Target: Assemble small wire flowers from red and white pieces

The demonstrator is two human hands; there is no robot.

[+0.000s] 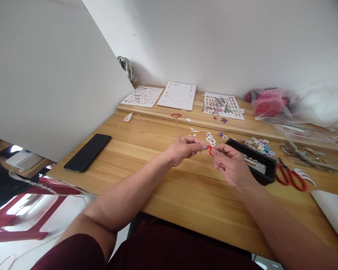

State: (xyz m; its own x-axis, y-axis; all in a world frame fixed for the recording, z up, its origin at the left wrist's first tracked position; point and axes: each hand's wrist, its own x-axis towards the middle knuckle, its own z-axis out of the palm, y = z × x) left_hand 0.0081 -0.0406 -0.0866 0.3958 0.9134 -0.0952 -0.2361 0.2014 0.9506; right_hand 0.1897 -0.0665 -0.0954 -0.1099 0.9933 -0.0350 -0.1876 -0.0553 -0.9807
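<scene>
Over the middle of the table, my left hand [186, 150] pinches one end of a small curved red piece [210, 150] between thumb and fingers. My right hand [231, 164] is closed at the piece's other end, its fingertips touching it. A thin strand seems to run by the fingers, too fine to make out. Just beyond the hands lie white paper cut-outs [210, 138] and a small purple piece [221, 134]. To the right of my right hand, partly behind it, stands a black tray [266, 157] with silvery beads [255, 164] in it.
Red-handled scissors [290, 176] and thread spools [259, 145] lie right of the tray. A black phone [88, 153] and a small glue bottle [128, 117] are at left. Patterned sheets [177, 96] and a red outline shape [175, 115] rest along the back ledge. Plastic bags [273, 103] sit back right.
</scene>
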